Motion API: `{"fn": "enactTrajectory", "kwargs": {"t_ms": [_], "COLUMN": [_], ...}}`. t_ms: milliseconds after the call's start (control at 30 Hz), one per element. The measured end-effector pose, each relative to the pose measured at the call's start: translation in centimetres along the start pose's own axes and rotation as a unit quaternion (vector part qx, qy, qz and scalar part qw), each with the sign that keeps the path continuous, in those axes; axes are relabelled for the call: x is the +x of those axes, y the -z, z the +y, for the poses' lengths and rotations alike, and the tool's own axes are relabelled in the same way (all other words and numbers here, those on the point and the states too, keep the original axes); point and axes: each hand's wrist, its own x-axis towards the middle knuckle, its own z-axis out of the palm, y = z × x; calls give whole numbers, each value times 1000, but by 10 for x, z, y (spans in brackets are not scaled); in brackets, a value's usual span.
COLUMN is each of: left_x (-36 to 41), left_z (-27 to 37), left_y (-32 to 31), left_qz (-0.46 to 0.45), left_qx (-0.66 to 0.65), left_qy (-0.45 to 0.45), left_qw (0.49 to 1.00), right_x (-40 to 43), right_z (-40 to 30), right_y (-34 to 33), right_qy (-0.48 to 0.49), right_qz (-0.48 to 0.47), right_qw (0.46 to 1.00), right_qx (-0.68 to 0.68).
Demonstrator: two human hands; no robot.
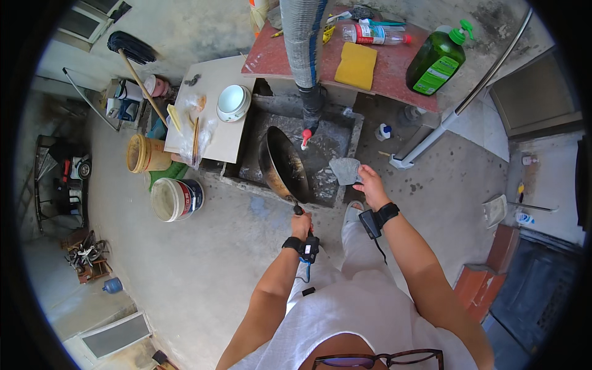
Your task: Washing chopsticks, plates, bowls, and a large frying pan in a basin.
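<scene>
My left hand (301, 225) is closed around the handle of a dark wok (283, 164), which is tilted on its side over a low concrete sink (252, 185). Between the fingertips of my right hand (371, 186) hangs a grey cloth or scouring pad (345, 171), at the sink's right edge and apart from the wok. A tap with a red handle (306, 134) is just beyond the wok, below a wrapped pipe (303, 46). Two stacked bowls (232, 101) stand on a pale board left of the sink.
Behind the sink, a red shelf (393, 90) holds a yellow cloth (356, 65), a plastic bottle (374, 34) and a green pump bottle (436, 60). Chopsticks (195, 141) lie on the board (222, 148). Buckets (178, 200) stand at the left; a metal pole (451, 113) leans at the right.
</scene>
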Motion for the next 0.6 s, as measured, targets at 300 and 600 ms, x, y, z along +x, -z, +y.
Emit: {"fn": "enactTrajectory", "kwargs": {"t_ms": [300,600], "left_x": [-44,-104], "left_z": [-5,2], "left_y": [37,44], "left_qz": [217,159], "left_qx": [201,44], "left_qy": [-108,-102], "left_qw": [949,981], "right_x": [8,12], "right_z": [-49,-58], "right_y": [-9,-43], "right_qy": [-66,-59], "right_qz": [-143,-204], "right_qw": [979,959], "right_qx": [127,190]}}
